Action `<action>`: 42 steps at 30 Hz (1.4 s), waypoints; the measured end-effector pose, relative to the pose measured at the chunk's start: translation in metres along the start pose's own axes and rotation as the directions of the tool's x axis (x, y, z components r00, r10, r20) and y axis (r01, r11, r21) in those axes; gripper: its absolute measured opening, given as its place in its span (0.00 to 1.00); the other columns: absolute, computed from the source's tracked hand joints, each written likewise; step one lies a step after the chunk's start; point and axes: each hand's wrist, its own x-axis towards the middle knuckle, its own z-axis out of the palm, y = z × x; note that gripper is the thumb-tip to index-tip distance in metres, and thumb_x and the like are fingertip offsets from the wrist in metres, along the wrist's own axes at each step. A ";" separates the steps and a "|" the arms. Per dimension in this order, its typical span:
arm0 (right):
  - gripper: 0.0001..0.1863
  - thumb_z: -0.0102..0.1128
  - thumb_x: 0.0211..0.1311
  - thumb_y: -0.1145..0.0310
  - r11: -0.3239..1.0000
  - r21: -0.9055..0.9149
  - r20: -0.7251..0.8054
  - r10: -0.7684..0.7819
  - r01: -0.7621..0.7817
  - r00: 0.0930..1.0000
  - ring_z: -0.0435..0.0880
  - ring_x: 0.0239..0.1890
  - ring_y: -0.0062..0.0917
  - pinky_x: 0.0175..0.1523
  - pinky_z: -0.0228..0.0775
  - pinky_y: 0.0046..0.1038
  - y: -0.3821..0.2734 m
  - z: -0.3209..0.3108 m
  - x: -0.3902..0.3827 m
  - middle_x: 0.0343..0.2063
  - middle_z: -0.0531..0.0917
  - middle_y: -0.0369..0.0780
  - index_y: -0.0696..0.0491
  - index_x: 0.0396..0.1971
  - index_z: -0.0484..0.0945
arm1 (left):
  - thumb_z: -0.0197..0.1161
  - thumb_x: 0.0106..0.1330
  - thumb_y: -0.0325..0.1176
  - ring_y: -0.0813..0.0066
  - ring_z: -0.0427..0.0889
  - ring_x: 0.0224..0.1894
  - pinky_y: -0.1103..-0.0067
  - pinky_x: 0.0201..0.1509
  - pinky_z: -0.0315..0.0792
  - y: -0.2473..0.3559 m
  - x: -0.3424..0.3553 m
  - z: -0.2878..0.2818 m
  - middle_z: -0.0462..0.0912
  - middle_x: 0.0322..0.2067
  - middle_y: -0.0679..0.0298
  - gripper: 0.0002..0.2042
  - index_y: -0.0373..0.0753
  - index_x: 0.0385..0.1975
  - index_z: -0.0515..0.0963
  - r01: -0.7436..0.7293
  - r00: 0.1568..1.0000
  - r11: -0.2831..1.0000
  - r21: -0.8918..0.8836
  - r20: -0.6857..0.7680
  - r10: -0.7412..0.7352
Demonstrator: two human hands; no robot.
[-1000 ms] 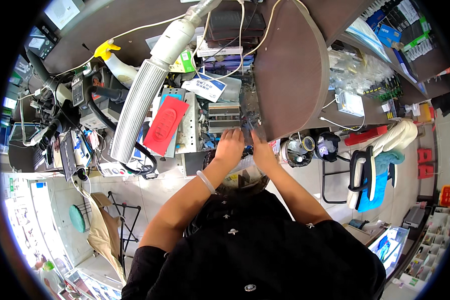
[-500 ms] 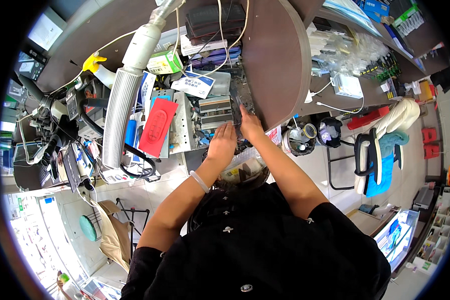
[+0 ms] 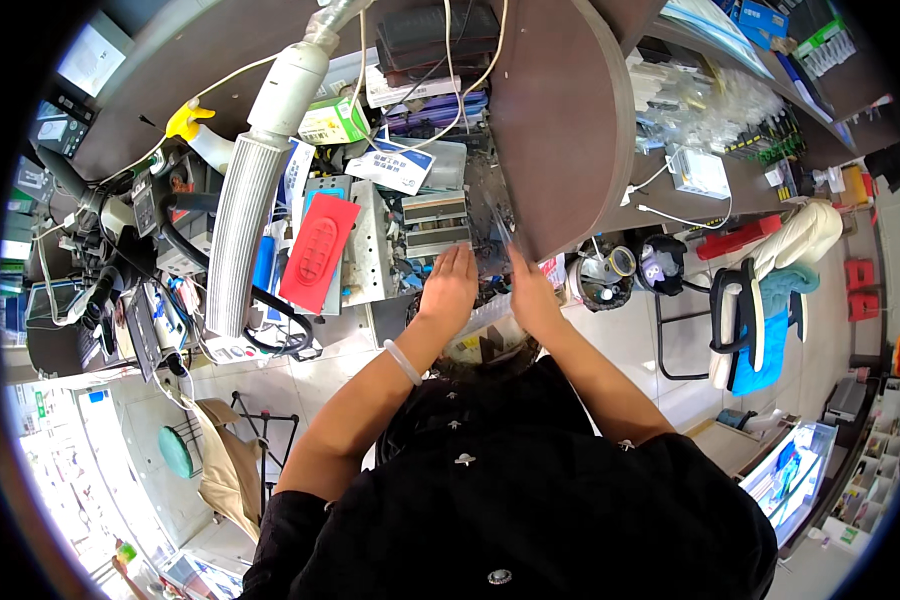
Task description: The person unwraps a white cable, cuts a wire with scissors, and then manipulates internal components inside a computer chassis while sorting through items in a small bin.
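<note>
My left hand [image 3: 449, 289] lies flat at the front of a grey metal block with dark slots [image 3: 436, 224], its fingers stretched out close together and holding nothing. To its right, my right hand [image 3: 535, 295] is closed at the near end of a thin dark tool [image 3: 501, 217], which points away from me over the dark, littered worktop [image 3: 485, 180]. The tool's exact kind does not show, and my fingers cover its near end. Left of the block stands a pale perforated metal panel [image 3: 367, 245], with a red envelope [image 3: 320, 252] lying beside it.
A ribbed white flexible duct [image 3: 242, 235] hangs down at the left. The curved brown partition [image 3: 560, 120] borders the worktop on the right. Cables dangle from above. A filled bin [image 3: 602, 275] and a chair with a blue cloth [image 3: 758, 340] stand at right.
My right hand has shifted right and slightly toward me, away from the metal block, and the thin dark tool has moved right with it. The left hand has hardly moved.
</note>
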 end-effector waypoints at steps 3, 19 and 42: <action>0.27 0.45 0.54 0.78 0.987 -0.012 -0.114 -0.158 0.158 0.981 0.75 0.35 0.50 0.39 0.67 0.44 0.011 0.025 0.046 0.34 0.75 0.56 0.57 0.56 0.59 | 0.51 0.52 0.25 0.56 0.69 0.53 0.71 0.59 0.62 0.000 0.002 0.003 0.69 0.51 0.48 0.19 0.25 0.45 0.69 0.009 1.000 1.000 -0.011 -0.007 -0.010; 0.27 0.47 0.52 0.79 0.995 0.039 0.001 -0.091 0.091 0.996 0.76 0.35 0.49 0.38 0.68 0.43 0.006 -0.005 -0.020 0.33 0.75 0.57 0.55 0.56 0.61 | 0.53 0.51 0.25 0.56 0.69 0.54 0.70 0.59 0.63 0.000 -0.001 -0.002 0.70 0.50 0.47 0.18 0.25 0.43 0.70 -0.006 1.000 1.000 -0.014 -0.030 0.006; 0.28 0.45 0.55 0.79 0.993 -0.069 -0.032 0.095 -0.097 0.995 0.77 0.29 0.45 0.35 0.68 0.42 0.030 0.021 -0.032 0.26 0.76 0.52 0.55 0.58 0.56 | 0.50 0.51 0.25 0.57 0.66 0.56 0.71 0.61 0.60 -0.004 -0.002 0.003 0.66 0.53 0.48 0.19 0.26 0.46 0.68 0.021 1.000 0.998 -0.060 0.015 -0.020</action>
